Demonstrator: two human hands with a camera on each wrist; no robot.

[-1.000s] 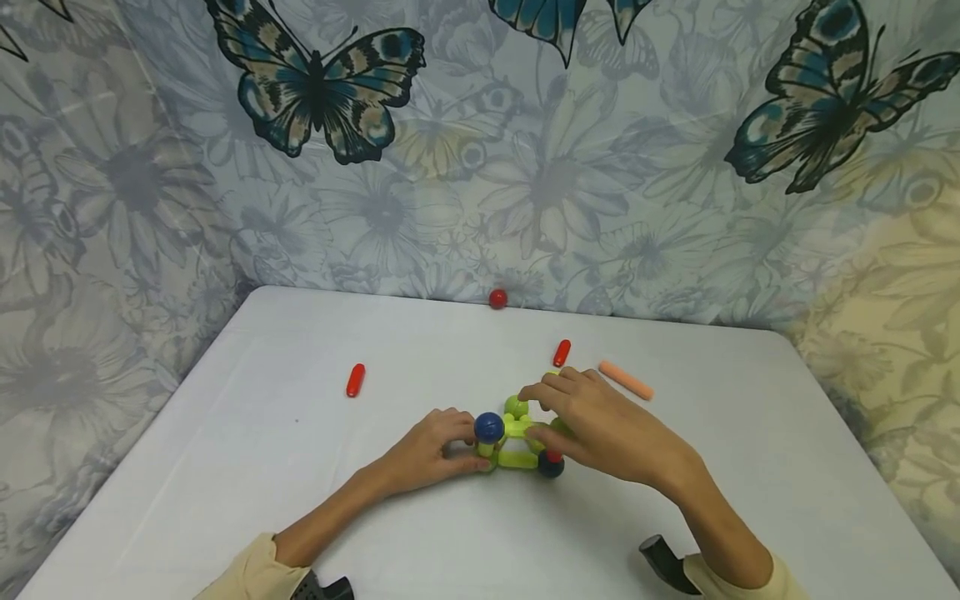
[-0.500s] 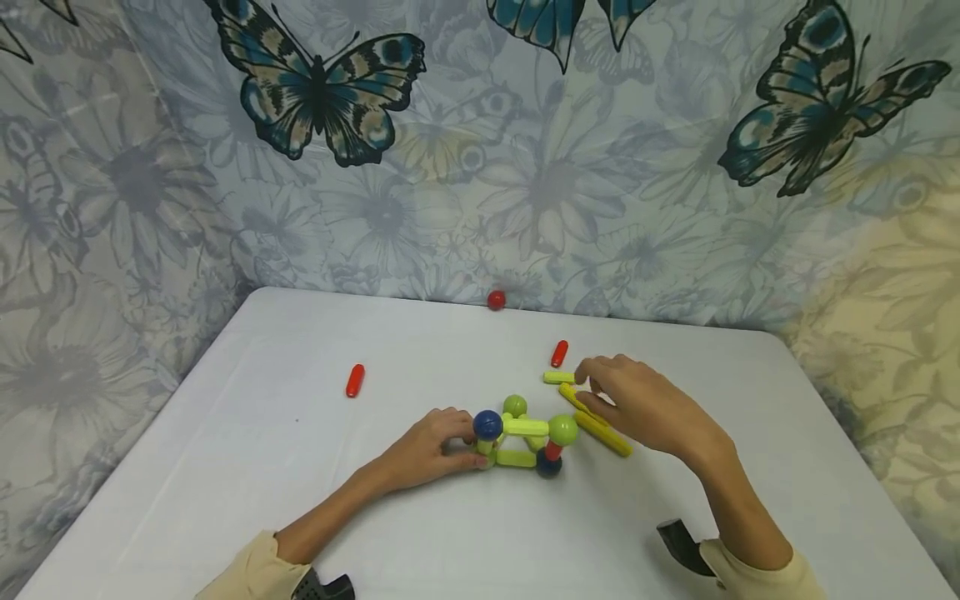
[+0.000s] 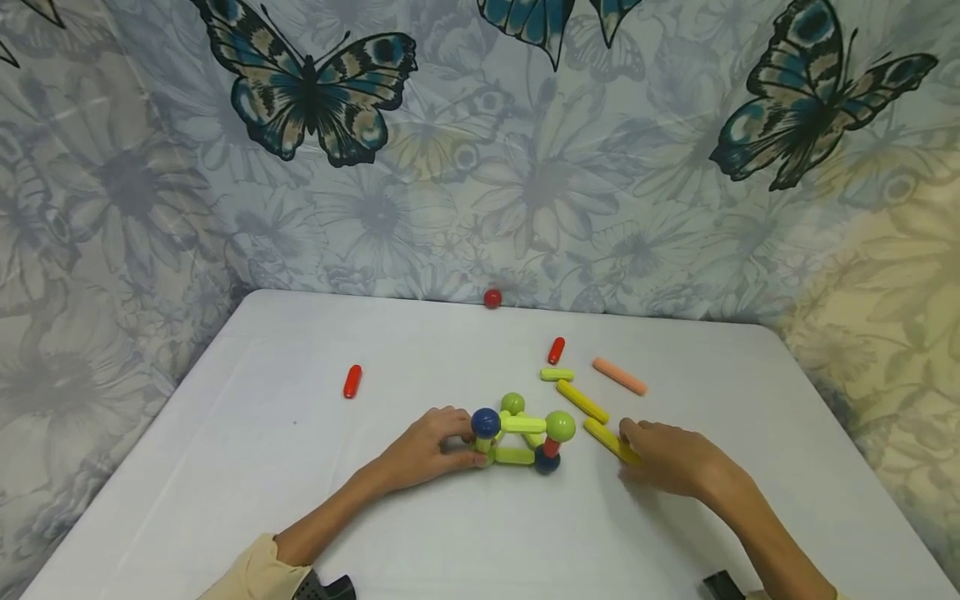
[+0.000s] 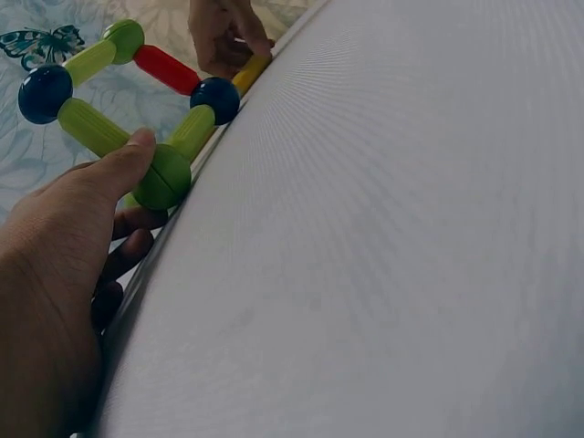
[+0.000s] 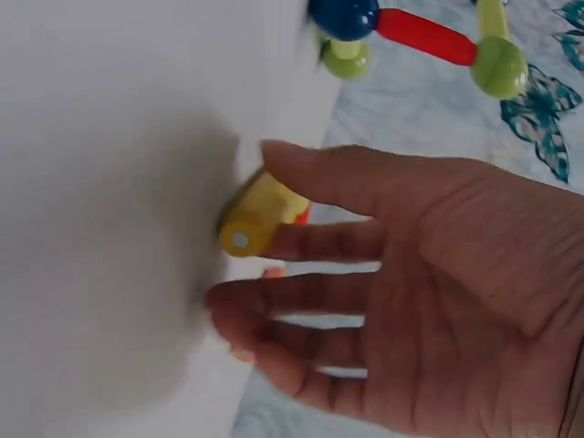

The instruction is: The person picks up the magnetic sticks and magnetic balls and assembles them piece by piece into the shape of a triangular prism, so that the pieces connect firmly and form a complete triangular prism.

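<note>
A frame of magnetic rods and balls (image 3: 522,425) stands on the white table; it has light-green rods, a red rod (image 4: 167,70), green balls and dark-blue balls. My left hand (image 3: 429,452) grips its left side, thumb on a lower green ball (image 4: 164,178) and fingers partly hidden behind. To the right of the frame, my right hand (image 3: 667,456) pinches the near end of a thick yellow rod (image 3: 609,439) between thumb and index finger. The rod slants along the tabletop, its round end (image 5: 241,238) showing in the right wrist view. The other right fingers are loosely bent.
Behind the held rod lie another yellow rod (image 3: 582,401), a short light-green rod (image 3: 557,375), a red rod (image 3: 556,350) and an orange rod (image 3: 619,377). Another red rod (image 3: 352,382) lies at left. A red ball (image 3: 492,298) sits at the table's back edge, by a patterned cloth wall.
My right hand has left the frame's upper right green ball, passed over the loose rods, and come down right to pinch the nearest yellow rod. My left hand keeps its hold.
</note>
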